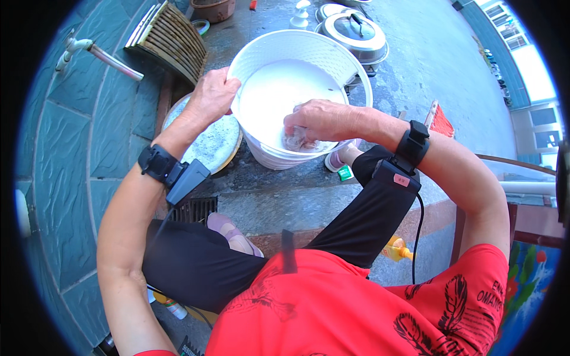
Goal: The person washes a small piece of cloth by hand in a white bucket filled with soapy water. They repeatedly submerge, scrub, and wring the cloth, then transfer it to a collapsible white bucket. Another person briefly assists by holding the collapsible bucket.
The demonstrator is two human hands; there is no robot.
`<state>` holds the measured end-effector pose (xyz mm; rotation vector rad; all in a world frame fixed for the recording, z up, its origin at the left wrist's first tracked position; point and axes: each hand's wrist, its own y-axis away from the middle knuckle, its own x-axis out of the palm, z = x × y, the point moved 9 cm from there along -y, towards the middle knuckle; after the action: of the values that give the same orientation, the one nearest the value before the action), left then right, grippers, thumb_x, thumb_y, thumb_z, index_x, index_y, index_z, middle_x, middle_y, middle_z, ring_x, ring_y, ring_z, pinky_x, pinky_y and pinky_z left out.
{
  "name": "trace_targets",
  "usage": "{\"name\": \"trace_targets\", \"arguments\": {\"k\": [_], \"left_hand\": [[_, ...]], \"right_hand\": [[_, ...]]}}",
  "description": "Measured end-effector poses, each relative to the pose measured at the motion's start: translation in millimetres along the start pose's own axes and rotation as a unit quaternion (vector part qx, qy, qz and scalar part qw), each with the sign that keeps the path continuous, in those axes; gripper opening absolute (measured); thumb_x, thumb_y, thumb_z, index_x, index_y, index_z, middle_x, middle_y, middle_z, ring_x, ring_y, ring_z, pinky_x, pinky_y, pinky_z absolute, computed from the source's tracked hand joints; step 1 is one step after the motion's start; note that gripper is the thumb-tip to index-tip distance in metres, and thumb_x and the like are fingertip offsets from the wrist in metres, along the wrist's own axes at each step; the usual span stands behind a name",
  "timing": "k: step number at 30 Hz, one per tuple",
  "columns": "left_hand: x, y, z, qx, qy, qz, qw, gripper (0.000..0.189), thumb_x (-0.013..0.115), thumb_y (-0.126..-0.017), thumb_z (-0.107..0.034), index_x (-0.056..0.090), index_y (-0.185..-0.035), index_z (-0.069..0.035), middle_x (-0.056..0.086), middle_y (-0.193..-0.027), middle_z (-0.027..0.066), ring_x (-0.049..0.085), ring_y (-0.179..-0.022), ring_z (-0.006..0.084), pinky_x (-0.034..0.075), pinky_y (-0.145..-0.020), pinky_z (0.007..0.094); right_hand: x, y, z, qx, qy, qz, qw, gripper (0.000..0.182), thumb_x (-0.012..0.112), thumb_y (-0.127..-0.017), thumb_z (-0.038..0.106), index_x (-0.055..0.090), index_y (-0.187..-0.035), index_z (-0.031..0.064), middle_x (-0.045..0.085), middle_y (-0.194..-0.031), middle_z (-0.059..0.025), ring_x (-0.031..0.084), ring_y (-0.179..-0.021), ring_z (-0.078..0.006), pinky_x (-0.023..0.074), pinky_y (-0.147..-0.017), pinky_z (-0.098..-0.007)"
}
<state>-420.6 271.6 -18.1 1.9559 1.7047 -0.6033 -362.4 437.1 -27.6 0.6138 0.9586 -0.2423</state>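
Note:
A white plastic bucket with a patterned inner wall stands tilted before me, its mouth facing up toward me. My left hand grips its rim at the left, thumb over the edge. Inside the bucket, my right hand presses a pale, wet scrubber against the near wall. The scrubber is blurred and partly hidden under my fingers, so its material is unclear. Small dark specks cling to the inner wall. Just left of the bucket sits a round basin of foamy water, partly covered by my left forearm.
A wall tap with a hose juts out at left, beside a slatted bamboo rack. Lidded metal pots and a white pump bottle stand beyond the bucket. A floor drain grate, green packet and yellow bottle lie nearer.

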Motion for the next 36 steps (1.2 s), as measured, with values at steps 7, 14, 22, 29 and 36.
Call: {"name": "trace_targets", "arguments": {"k": [7,14,22,29,36], "left_hand": [[-3,-5,0,-0.006,-0.065,-0.017,0.998,0.035,0.046,-0.090,-0.021,0.071,-0.101,0.001,0.068,-0.073,0.0198,0.068,-0.062,0.0275,0.056,-0.068,0.0424],[-7,-9,-3,0.016,-0.136,-0.020,0.990,0.034,0.048,-0.093,-0.019,0.070,-0.105,0.003,0.070,-0.080,0.0117,0.068,-0.068,0.0177,0.056,-0.064,0.0341],[-14,-17,-8,-0.006,-0.218,-0.016,0.976,0.034,0.053,-0.091,-0.025,0.076,-0.100,-0.001,0.072,-0.081,0.0163,0.071,-0.071,0.0251,0.057,-0.069,0.0406],[-13,-17,-15,-0.015,-0.254,-0.020,0.967,0.034,0.053,-0.090,-0.028,0.078,-0.098,-0.006,0.072,-0.081,0.0147,0.071,-0.075,0.0263,0.057,-0.069,0.0422],[-11,-21,-8,-0.009,-0.235,-0.027,0.972,0.035,0.053,-0.090,-0.029,0.077,-0.097,-0.005,0.072,-0.081,0.0157,0.071,-0.073,0.0264,0.056,-0.067,0.0419]], "right_hand": [[-106,41,-45,0.100,0.378,-0.360,0.847,0.023,0.064,-0.085,0.005,0.067,-0.107,0.0075,0.063,-0.105,-0.0123,0.062,-0.106,-0.0283,0.0561,-0.082,-0.0399],[-105,59,-128,0.281,0.176,-0.318,0.889,0.022,0.061,-0.085,0.009,0.067,-0.104,-0.0008,0.072,-0.089,-0.0175,0.072,-0.085,-0.0298,0.0566,-0.074,-0.0426],[-97,56,-137,0.311,0.010,-0.235,0.921,0.023,0.061,-0.087,0.010,0.067,-0.101,-0.0058,0.071,-0.075,-0.0148,0.072,-0.062,-0.0228,0.0582,-0.063,-0.0350],[-77,73,-144,0.335,-0.103,-0.176,0.920,0.028,0.060,-0.095,0.018,0.065,-0.103,-0.0082,0.072,-0.083,-0.0166,0.073,-0.063,-0.0204,0.0591,-0.052,-0.0294],[-53,90,-134,0.308,-0.186,-0.187,0.914,0.043,0.061,-0.098,0.034,0.067,-0.096,-0.0083,0.073,-0.080,-0.0151,0.073,-0.062,-0.0214,0.0595,-0.054,-0.0295]]}}
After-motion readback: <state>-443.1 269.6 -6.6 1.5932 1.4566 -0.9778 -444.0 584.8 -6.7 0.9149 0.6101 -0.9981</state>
